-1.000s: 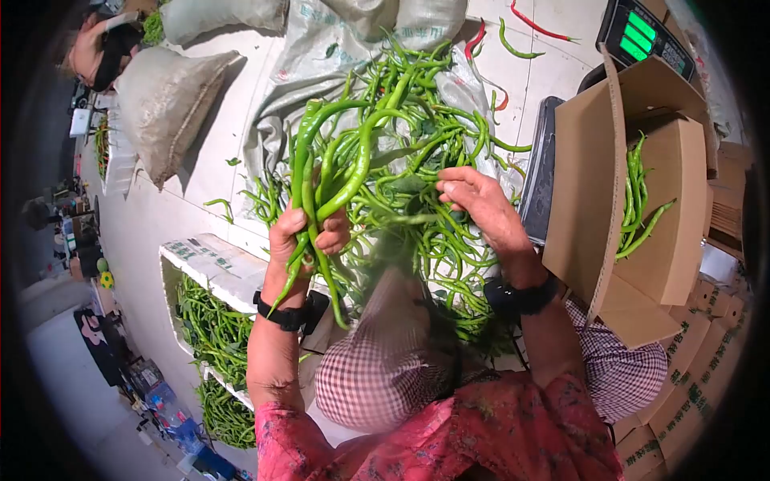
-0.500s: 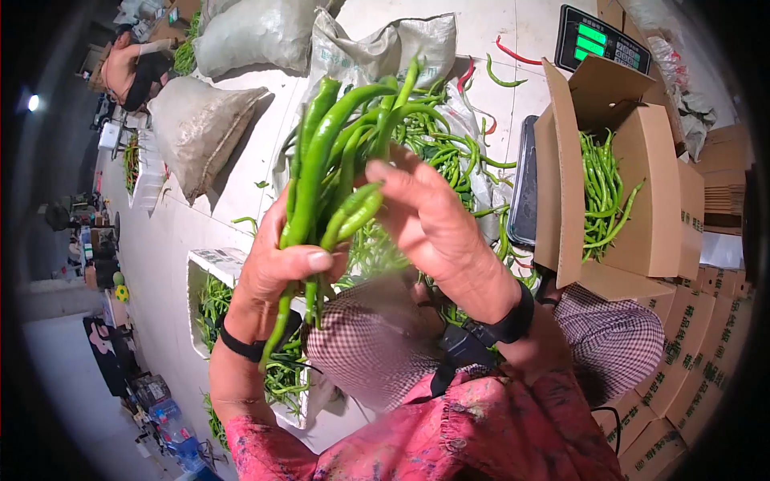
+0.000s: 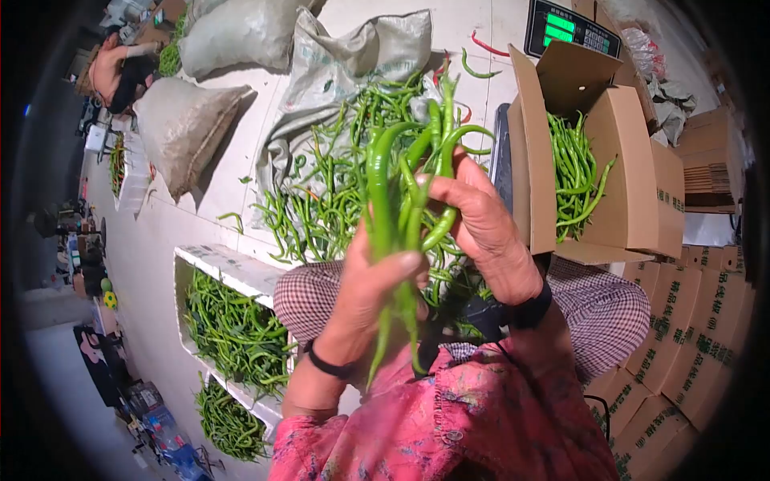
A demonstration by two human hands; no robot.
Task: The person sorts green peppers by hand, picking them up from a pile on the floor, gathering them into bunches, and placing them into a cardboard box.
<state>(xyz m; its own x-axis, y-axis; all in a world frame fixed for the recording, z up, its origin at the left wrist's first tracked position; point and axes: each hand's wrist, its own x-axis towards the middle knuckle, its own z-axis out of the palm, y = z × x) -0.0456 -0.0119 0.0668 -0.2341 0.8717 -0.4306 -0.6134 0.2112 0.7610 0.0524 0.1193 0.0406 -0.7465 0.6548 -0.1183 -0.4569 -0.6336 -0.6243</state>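
Note:
A bunch of long green chili peppers (image 3: 385, 196) is upright in front of my chest, their upper ends fanning apart. My left hand (image 3: 357, 280) is closed round the lower part, thumb across the front, with thin tips hanging below it. On the other side, my right hand (image 3: 489, 228) has its thumb and fingers closed on peppers at the bunch's right edge. Its fingertips are partly hidden behind them. Beyond both hands, a heap of loose green peppers (image 3: 313, 212) lies on a pale woven sack (image 3: 349, 52).
At right stands an open cardboard box (image 3: 630, 160) with green peppers inside, near a scale display (image 3: 559, 28). White foam boxes (image 3: 228, 271) of peppers are at left. Full sacks (image 3: 180, 120) lie farther off, and another person (image 3: 116, 72) sits at far left. Flattened cartons (image 3: 682, 321) lie lower right.
Both hands have moved right and slightly down with the bunch, partly because the view shifted. The right hand's fingers have closed in on the peppers. More of the heap and foam boxes now shows.

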